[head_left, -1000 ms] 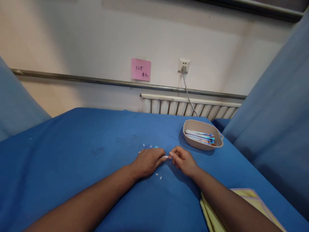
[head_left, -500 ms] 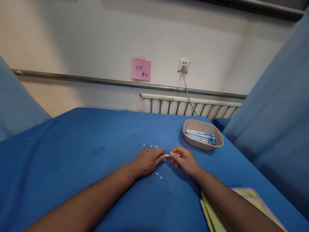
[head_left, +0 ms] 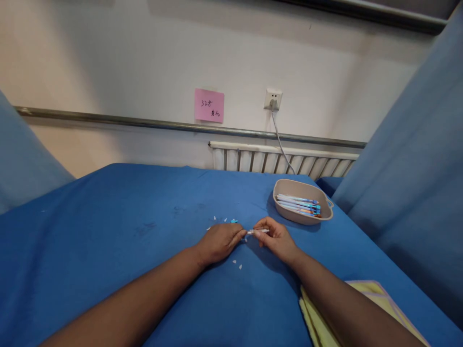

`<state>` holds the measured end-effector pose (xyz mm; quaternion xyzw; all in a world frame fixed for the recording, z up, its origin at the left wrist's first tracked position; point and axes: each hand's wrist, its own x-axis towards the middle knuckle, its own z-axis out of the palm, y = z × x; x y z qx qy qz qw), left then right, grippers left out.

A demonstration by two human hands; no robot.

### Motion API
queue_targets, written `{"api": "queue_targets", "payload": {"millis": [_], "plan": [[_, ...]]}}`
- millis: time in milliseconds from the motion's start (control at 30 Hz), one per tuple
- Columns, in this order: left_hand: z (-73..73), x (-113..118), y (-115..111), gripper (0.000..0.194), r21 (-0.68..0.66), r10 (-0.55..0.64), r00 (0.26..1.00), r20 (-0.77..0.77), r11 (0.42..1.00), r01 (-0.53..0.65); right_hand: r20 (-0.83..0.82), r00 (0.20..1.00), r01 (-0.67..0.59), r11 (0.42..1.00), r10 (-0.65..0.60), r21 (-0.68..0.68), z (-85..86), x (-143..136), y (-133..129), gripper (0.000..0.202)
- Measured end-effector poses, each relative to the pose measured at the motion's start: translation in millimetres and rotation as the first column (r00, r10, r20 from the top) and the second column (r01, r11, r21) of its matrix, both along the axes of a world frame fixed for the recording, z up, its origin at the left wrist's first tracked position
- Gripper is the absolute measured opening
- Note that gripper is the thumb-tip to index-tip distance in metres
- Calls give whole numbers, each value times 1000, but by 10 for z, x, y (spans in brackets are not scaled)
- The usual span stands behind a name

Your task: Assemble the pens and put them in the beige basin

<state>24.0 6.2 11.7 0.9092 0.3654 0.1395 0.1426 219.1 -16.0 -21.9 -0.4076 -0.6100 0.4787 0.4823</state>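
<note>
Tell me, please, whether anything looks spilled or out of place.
Small white bits lie scattered on the blue cloth near the left hand rather than gathered. Dark patches farther left look like stains or damp.

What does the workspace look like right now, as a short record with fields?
right hand: pinches a slender white piece
left hand: fingertips at the piece's near end, grip partly hidden
blue cover: small white bits scattered around left hand
tan bin: several pens inside
yellow cloth: under right forearm
</note>
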Motion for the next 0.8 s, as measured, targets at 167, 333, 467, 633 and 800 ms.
{"api": "queue_targets", "payload": {"millis": [167,333,467,633,800], "plan": [[18,-9,-36,33,-11,52,997,54,999,-51,-41,999,5,999,-7,-47,-14,-1,34,28],[5,-7,-28,30,21,5,999,48,1000,-6,-43,999,-6,997,3,-75,0,-10,30,31],[-18,-5,8,35,13,-12,999,41,1000,11,-22,1000,-12,998,11,-70,8,-31,3,29],[31,6,-24,32,-58,20,997,69,998,-16,-71,997,-12,998,8,-53,-7,-33,5,28],[66,1,-41,25,-199,131,956,262,977,-79,110,991,72,996,-78,59,-19,20,33,18]]}}
